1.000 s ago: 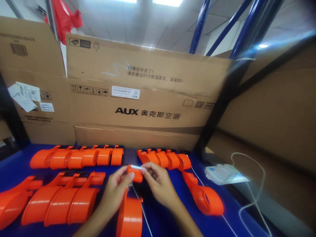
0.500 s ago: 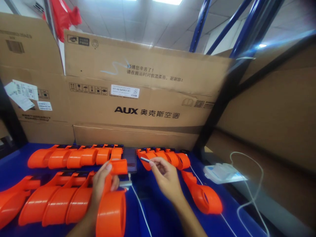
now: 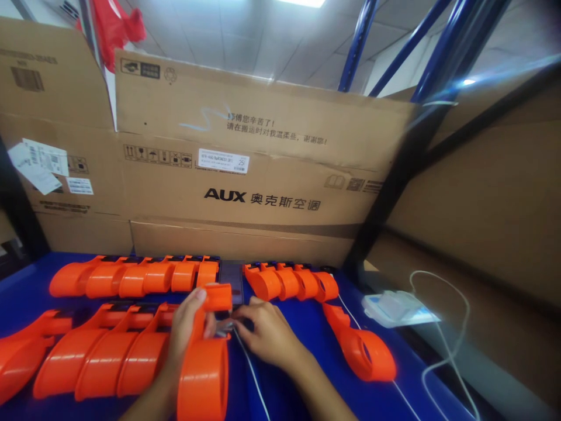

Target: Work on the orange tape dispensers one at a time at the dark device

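Orange dispenser [image 3: 205, 362] lies at the near edge of the blue table [image 3: 298, 386], its long axis running away from the person: the wide round end sits nearest the camera and the narrow neck points toward the cardboard boxes [image 3: 245, 175] at the back. It sits just right of a near row of dispensers [image 3: 87, 356].

Left hand [image 3: 186, 327] comes in from the bottom edge with the forearm angled up and to the right. Its fingers are curled around the neck, and the thumb lies along the orange cap at the far tip, so the hand grips the dispenser.

Right hand [image 3: 263, 330] reaches in from the lower right, palm down, wrist fairly flat. Its fingers are drawn narrowly together and pressed against the neck just under the cap, beside the left hand's fingers. Whether they pinch some small part there I cannot tell.

A white cable [image 3: 252, 374] trails from under the right hand toward the camera.
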`<action>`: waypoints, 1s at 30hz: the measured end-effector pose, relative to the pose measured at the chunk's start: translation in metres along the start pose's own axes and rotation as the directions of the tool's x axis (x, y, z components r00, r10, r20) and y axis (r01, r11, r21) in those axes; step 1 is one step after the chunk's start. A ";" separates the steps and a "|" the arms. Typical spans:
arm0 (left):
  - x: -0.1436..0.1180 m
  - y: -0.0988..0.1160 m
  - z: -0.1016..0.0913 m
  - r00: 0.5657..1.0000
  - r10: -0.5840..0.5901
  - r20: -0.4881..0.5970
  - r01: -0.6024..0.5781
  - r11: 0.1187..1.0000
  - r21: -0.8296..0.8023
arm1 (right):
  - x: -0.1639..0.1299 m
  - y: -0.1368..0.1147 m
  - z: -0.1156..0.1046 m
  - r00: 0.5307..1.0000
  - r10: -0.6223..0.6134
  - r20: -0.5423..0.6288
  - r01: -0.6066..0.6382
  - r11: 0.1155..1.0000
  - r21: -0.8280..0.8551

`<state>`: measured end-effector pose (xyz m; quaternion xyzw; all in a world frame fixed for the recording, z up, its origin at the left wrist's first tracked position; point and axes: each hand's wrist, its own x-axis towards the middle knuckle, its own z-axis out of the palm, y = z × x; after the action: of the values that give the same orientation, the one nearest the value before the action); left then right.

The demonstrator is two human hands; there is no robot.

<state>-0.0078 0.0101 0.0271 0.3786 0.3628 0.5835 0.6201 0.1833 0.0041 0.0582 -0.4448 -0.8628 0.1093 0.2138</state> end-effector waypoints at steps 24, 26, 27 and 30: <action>-0.005 -0.009 0.008 0.974 0.136 -0.181 -0.113 0.985 0.132 | -0.006 0.005 -0.006 0.997 0.013 -0.081 -0.001 0.990 0.138; -0.007 -0.012 0.012 0.958 0.167 -0.232 -0.141 0.982 0.122 | -0.009 0.009 -0.010 0.984 0.034 -0.173 0.010 0.968 0.249; -0.008 -0.013 0.013 0.952 0.184 -0.245 -0.158 0.980 0.122 | -0.011 0.011 -0.012 0.976 0.034 -0.215 0.032 0.953 0.300; -0.008 -0.014 0.017 0.949 0.227 -0.220 -0.199 0.970 0.143 | -0.020 0.008 -0.019 0.960 -0.031 -0.278 0.129 0.930 0.344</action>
<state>0.0130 0.0011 0.0218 0.3803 0.4244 0.6650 0.4828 0.2082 -0.0071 0.0666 -0.3732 -0.8090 0.1948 0.4103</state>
